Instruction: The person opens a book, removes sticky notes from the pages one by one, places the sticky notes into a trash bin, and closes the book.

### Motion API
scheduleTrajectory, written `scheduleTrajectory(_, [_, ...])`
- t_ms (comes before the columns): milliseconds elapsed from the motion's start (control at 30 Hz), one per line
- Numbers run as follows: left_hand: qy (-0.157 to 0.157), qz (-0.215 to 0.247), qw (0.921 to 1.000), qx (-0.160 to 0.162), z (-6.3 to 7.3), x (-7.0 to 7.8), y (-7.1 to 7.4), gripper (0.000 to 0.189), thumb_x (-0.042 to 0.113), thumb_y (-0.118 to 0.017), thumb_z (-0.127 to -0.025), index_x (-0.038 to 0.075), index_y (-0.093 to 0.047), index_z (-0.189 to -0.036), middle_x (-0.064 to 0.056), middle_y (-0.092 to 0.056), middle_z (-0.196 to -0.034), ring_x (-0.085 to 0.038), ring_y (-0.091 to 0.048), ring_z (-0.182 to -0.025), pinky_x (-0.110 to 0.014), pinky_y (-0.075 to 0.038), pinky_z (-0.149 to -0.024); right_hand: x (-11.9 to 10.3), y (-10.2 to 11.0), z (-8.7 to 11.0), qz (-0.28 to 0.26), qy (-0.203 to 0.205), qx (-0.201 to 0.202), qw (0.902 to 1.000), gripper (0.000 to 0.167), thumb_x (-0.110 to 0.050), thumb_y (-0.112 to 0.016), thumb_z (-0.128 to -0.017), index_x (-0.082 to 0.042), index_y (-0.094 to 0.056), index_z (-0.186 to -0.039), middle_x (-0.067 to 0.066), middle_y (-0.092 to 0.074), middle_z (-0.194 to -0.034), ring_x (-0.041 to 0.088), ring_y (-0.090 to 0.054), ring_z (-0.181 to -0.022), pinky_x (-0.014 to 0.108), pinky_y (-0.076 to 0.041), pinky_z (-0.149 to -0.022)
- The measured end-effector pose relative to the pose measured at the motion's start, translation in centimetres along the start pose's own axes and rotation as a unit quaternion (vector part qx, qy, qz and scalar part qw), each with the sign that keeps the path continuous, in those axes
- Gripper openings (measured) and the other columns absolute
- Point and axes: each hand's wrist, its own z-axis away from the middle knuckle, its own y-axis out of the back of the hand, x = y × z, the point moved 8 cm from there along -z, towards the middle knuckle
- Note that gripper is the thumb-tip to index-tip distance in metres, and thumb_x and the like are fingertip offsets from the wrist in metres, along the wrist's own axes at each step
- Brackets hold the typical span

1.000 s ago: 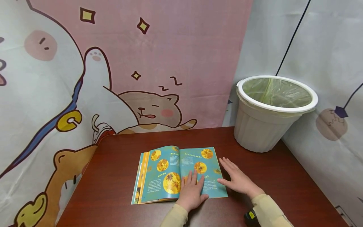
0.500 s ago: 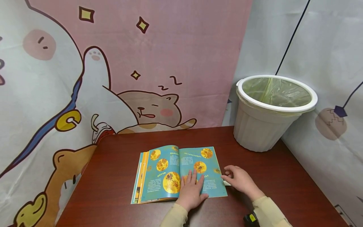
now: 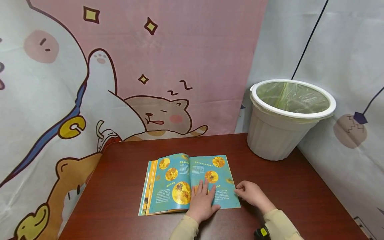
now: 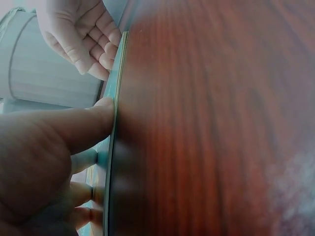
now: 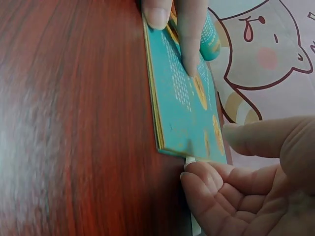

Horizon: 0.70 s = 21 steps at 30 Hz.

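Note:
An open picture book with teal pages and round yellow sunflower pictures lies on the table. My left hand rests flat on its right page, fingers spread. In the left wrist view, the left thumb lies at the book's near edge. My right hand is at the right page's outer edge. Its fingers are loosely curled beside that edge, with the thumb apart from them in the right wrist view. A narrow white strip shows from beneath these fingers, partly hidden.
The dark red wooden table meets a cartoon-printed cloth at the back. At the back right stands a white bin with a translucent yellowish liner. A black device with a yellow label is by the right sleeve.
My right hand has drawn from beside the page, fingers extended, to its outer edge with fingers curled. A whitish piece seen under it half a second ago is now covered. The left hand stays put.

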Motion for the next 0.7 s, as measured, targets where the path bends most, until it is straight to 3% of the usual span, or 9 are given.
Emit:
scheduleTrajectory(367, [-0.006,0.023,0.9997,-0.004,0.06,0.04,-0.07,0.073,0.048,-0.069,-0.089,0.011,-0.048,-0.148,-0.022,-0.029,-0.158,-0.041,-0.023,-0.145,-0.066,-0.022,-0.109,-0.2,0.01,0.31,-0.042,-0.053,-0.015,0.9976,0.016,-0.011,-0.068,-0.092,0.005,-0.068,-0.09,0.004,-0.061,-0.077,0.016,-0.06,-0.07,0.035,-0.057,-0.066])
scheduleTrajectory(700, [-0.014,0.064,0.9978,0.009,-0.1,-0.42,-0.32,0.096,0.058,-0.077,-0.077,0.007,-0.042,-0.151,-0.025,-0.026,-0.158,-0.042,-0.021,-0.146,-0.067,-0.02,-0.11,-0.75,-0.07,0.35,-0.058,-0.047,-0.011,0.9971,0.019,-0.011,-0.069,-0.092,0.008,-0.066,-0.091,0.006,-0.06,-0.077,0.019,-0.061,-0.071,0.038,-0.058,-0.068])
